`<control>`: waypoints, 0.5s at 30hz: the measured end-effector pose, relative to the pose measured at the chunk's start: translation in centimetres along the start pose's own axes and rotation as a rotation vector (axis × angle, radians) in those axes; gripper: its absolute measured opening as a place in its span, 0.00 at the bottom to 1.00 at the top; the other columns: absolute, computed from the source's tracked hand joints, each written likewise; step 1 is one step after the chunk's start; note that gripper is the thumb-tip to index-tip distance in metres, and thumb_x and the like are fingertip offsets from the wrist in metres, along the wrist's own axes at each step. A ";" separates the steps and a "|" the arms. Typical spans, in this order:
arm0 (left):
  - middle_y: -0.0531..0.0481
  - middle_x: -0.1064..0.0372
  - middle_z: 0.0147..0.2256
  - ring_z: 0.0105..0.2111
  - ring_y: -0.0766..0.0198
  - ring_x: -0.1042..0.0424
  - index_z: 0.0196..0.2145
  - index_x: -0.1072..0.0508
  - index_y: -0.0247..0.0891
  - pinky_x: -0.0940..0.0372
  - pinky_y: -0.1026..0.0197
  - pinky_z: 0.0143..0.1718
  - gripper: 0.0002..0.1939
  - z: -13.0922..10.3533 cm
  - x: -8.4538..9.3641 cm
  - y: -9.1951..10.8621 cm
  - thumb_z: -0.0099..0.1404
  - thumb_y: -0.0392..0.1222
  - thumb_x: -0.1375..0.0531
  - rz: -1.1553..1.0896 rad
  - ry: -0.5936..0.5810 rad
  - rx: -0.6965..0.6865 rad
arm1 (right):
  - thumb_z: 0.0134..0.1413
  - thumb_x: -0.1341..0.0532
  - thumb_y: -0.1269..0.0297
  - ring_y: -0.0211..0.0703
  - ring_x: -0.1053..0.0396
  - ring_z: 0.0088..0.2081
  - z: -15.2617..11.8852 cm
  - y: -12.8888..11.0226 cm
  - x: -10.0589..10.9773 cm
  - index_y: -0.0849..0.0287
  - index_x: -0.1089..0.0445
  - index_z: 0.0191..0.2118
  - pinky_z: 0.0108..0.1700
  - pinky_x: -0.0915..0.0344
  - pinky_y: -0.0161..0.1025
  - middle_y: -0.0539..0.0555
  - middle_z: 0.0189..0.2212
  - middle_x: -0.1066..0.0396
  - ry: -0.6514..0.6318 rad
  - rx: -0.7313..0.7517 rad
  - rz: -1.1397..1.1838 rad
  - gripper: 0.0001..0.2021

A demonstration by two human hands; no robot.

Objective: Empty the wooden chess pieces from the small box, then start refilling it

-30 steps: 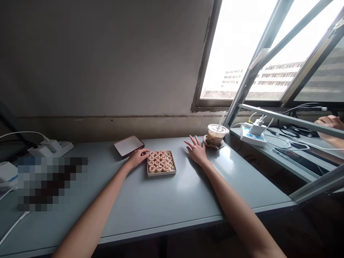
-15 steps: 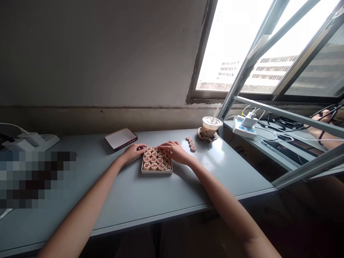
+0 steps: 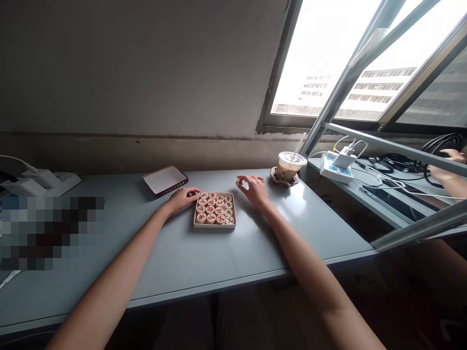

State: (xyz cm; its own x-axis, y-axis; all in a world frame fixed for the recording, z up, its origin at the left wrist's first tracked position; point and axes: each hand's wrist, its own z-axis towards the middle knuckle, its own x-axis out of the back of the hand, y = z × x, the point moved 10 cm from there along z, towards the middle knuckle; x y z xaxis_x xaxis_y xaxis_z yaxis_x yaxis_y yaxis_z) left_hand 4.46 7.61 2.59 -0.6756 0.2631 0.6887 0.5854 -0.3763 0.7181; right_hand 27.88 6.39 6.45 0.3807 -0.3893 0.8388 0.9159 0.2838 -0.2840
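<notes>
A shallow white box (image 3: pixel 215 226) holds rows of round wooden Chinese chess pieces (image 3: pixel 210 210), marked with red or black characters. At the box's upper left corner, my left hand (image 3: pixel 181 200) has its thumb and fingertips against the rim. My right hand (image 3: pixel 255 190) is in the air to the right of the box, pinching one Chinese chess piece (image 3: pixel 240 183) with red marking between thumb and fingers. The loose pieces on the table right of the box are almost wholly hidden behind this hand.
An upturned dark red box lid (image 3: pixel 166 181) lies back left. A lidded drink cup with straw (image 3: pixel 290 167) stands in a holder at back right. Beyond the metal frame (image 3: pixel 386 143) are a power strip (image 3: pixel 335 167), cables and another person's hand (image 3: pixel 450 167). Chargers (image 3: pixel 36 180) sit far left.
My right hand has left the box's top right area, moved right and lifted, with a piece pinched in its fingers. My left hand stays at the box's corner. The camera has shifted slightly.
</notes>
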 end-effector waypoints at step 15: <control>0.44 0.26 0.42 0.43 0.54 0.30 0.40 0.25 0.34 0.38 0.56 0.47 0.21 0.1 0.7 -0.5 0.55 0.51 0.46 -0.095 0.078 -0.012 | 0.61 0.46 0.67 0.43 0.37 0.49 -3.3 -9.9 -1.8 0.48 0.33 0.53 0.52 0.46 0.43 0.52 0.49 0.32 -0.313 0.429 0.189 0.16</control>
State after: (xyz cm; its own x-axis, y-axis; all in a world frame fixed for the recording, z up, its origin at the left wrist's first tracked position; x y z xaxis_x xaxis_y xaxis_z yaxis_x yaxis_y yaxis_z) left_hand 3.74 8.10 2.71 -0.7609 0.2286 0.6073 0.5120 -0.3635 0.7783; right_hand 18.54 1.38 6.23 0.4174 -0.0366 0.9080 0.6764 0.6798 -0.2835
